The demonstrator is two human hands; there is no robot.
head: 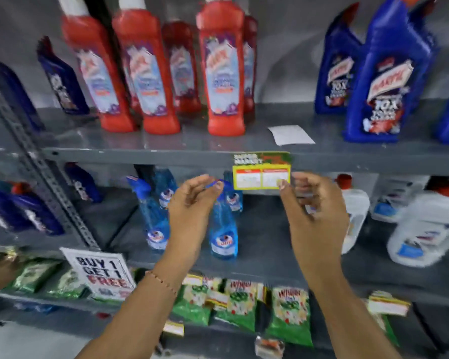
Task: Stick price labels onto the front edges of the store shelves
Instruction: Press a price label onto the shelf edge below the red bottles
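A yellow, green and red price label (pixel 261 170) hangs from the front edge of the upper grey shelf (pixel 140 154). My right hand (pixel 314 218) is just below and to the right of it, with the thumb tip touching the label's lower right corner. My left hand (pixel 192 203) hovers to the label's left, fingers loosely curled and apart, with nothing in it. A white slip of backing paper (pixel 290 134) lies on the shelf top just above the label.
Red bottles (pixel 223 73) and blue bottles (pixel 379 81) stand on the upper shelf. Blue spray bottles (pixel 153 216) and white jugs (pixel 425 226) fill the shelf below. A "Buy 1 Get 1 Free" sign (pixel 99 274) and green packets (pixel 288 314) sit lower down.
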